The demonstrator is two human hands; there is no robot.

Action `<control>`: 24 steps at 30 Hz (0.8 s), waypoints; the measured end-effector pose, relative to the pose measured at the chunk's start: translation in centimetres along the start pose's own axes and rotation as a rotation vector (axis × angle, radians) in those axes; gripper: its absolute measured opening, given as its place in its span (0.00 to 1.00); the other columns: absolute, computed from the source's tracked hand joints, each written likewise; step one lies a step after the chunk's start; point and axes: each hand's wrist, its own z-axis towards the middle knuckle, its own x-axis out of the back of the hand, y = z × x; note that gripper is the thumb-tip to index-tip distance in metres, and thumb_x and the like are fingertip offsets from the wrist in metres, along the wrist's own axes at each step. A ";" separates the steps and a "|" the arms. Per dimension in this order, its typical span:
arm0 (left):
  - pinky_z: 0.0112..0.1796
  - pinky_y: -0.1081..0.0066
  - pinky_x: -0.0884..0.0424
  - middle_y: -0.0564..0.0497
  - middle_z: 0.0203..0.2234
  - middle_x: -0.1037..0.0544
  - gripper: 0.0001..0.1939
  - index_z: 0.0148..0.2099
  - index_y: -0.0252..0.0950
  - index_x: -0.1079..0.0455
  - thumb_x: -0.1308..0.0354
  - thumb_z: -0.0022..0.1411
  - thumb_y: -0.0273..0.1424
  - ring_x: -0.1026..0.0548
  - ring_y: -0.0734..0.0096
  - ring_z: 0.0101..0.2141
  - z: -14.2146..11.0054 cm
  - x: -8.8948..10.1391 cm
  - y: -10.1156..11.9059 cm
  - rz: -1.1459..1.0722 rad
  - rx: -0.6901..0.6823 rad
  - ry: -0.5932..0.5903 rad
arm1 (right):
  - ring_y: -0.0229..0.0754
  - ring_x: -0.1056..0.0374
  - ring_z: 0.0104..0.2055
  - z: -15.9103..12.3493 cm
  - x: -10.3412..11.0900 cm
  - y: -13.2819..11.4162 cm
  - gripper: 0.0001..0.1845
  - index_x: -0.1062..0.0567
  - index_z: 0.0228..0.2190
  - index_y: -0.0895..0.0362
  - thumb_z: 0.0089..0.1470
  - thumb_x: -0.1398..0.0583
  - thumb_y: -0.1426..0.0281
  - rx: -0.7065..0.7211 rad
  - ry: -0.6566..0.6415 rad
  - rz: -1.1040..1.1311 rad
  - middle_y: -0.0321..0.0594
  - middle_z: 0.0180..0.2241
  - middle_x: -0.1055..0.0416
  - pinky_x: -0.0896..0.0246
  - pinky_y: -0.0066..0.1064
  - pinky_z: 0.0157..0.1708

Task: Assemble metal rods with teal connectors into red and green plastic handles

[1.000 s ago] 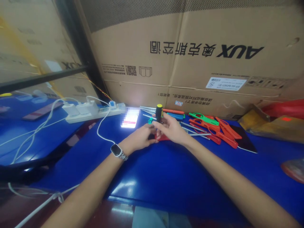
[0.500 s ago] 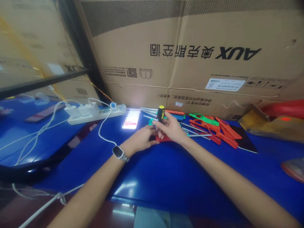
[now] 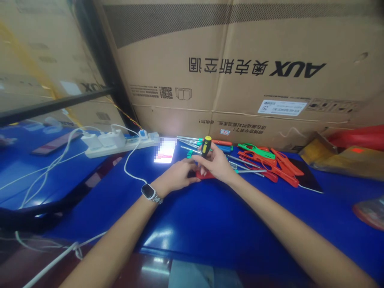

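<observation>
My right hand (image 3: 216, 163) is closed round a screwdriver (image 3: 206, 146) with a black and yellow handle, held nearly upright with its tip hidden below the fingers. Under both hands a red plastic piece (image 3: 205, 175) lies on the blue table, mostly covered. My left hand (image 3: 179, 174), with a watch on its wrist, grips the left end of that piece between thumb and fingers. Right of the hands are several metal rods with teal ends (image 3: 252, 171) and orange-red lighter-shaped plastic shells (image 3: 264, 162). A green shell (image 3: 257, 151) lies behind them.
A lit phone (image 3: 165, 151) lies left of the hands, beside a white power strip (image 3: 120, 146) with chargers and cables. A large cardboard box (image 3: 240, 36) stands behind the blue table (image 3: 240, 224). A dark flat tablet-like thing (image 3: 309, 176) lies under the shells.
The screwdriver's handle has tilted slightly to the right and sits a little lower. Both hands stay in nearly the same place on the red piece.
</observation>
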 end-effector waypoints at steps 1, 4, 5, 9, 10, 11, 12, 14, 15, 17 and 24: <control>0.49 0.59 0.30 0.45 0.47 0.24 0.11 0.46 0.37 0.25 0.36 0.61 0.34 0.26 0.57 0.47 0.0 0.0 0.0 0.010 0.001 -0.004 | 0.34 0.34 0.18 -0.2 0.3 -0.1 0.22 0.36 0.38 0.52 0.51 0.34 0.54 0.008 -0.036 0.005 0.27 0.23 0.31 0.34 0.27 0.19; 0.49 0.59 0.30 0.45 0.47 0.24 0.14 0.48 0.37 0.25 0.35 0.60 0.34 0.26 0.56 0.47 0.0 0.1 0.1 0.043 0.012 -0.004 | 0.33 0.32 0.24 -0.5 1.4 -0.6 0.18 0.31 0.36 0.55 0.57 0.39 0.53 0.024 -0.162 -0.002 0.32 0.27 0.30 0.31 0.29 0.28; 0.49 0.59 0.30 0.44 0.47 0.24 0.14 0.48 0.37 0.25 0.35 0.60 0.34 0.26 0.56 0.48 0.0 0.1 0.1 0.045 0.012 -0.002 | 0.33 0.32 0.24 -0.5 1.6 -0.7 0.17 0.30 0.35 0.56 0.57 0.39 0.54 0.027 -0.181 -0.022 0.33 0.26 0.30 0.32 0.29 0.28; 0.49 0.59 0.30 0.44 0.49 0.24 0.12 0.45 0.36 0.25 0.35 0.60 0.35 0.26 0.55 0.48 0.1 0.1 0.1 0.041 0.025 -0.010 | 0.33 0.35 0.20 0.2 1.2 -0.6 0.19 0.30 0.29 0.56 0.46 0.31 0.57 0.054 -0.042 -0.063 0.29 0.21 0.32 0.37 0.28 0.20; 0.48 0.59 0.30 0.44 0.48 0.24 0.12 0.45 0.36 0.24 0.35 0.60 0.35 0.26 0.55 0.48 0.1 0.2 0.1 0.043 0.034 -0.012 | 0.34 0.35 0.19 0.5 0.9 -0.5 0.20 0.32 0.28 0.55 0.44 0.30 0.57 0.055 0.017 -0.049 0.29 0.21 0.32 0.38 0.28 0.18; 0.48 0.59 0.30 0.44 0.47 0.24 0.12 0.45 0.36 0.24 0.35 0.59 0.35 0.26 0.55 0.47 0.1 0.2 0.1 0.046 0.043 -0.014 | 0.35 0.35 0.17 0.6 0.6 -0.3 0.22 0.34 0.27 0.54 0.43 0.29 0.57 0.046 0.067 -0.034 0.28 0.20 0.33 0.38 0.28 0.17; 0.47 0.59 0.29 0.45 0.47 0.24 0.12 0.45 0.37 0.24 0.35 0.59 0.35 0.26 0.55 0.46 0.1 0.2 0.1 0.047 0.050 -0.016 | 0.35 0.35 0.16 0.7 0.3 -0.1 0.23 0.36 0.27 0.53 0.42 0.29 0.56 0.027 0.108 -0.023 0.28 0.20 0.33 0.39 0.28 0.15; 0.47 0.60 0.29 0.45 0.46 0.24 0.12 0.44 0.37 0.24 0.34 0.59 0.35 0.26 0.56 0.46 0.1 0.2 0.1 0.038 0.053 -0.017 | 0.37 0.35 0.15 0.7 0.0 0.1 0.25 0.37 0.31 0.52 0.42 0.29 0.55 -0.017 0.144 -0.019 0.27 0.19 0.33 0.39 0.29 0.13; 0.47 0.60 0.29 0.45 0.46 0.24 0.12 0.44 0.37 0.24 0.34 0.59 0.34 0.26 0.56 0.46 0.1 0.2 0.1 0.030 0.050 -0.019 | 0.38 0.34 0.15 0.5 0.0 0.1 0.25 0.37 0.33 0.52 0.43 0.30 0.55 -0.032 0.134 -0.024 0.26 0.19 0.33 0.38 0.29 0.13; 0.48 0.61 0.29 0.45 0.47 0.24 0.12 0.45 0.36 0.24 0.34 0.59 0.34 0.26 0.57 0.47 0.1 0.2 0.2 0.017 0.037 -0.023 | 0.37 0.32 0.17 0.2 0.3 -0.1 0.26 0.36 0.39 0.52 0.46 0.31 0.55 -0.034 0.051 -0.037 0.27 0.22 0.32 0.36 0.29 0.16; 0.48 0.60 0.30 0.46 0.46 0.23 0.11 0.44 0.37 0.25 0.34 0.59 0.34 0.26 0.56 0.48 0.1 0.3 0.2 0.039 0.024 -0.017 | 0.35 0.33 0.24 -0.2 1.4 -0.9 0.17 0.30 0.33 0.57 0.55 0.38 0.55 0.004 -0.197 -0.101 0.32 0.22 0.31 0.32 0.32 0.30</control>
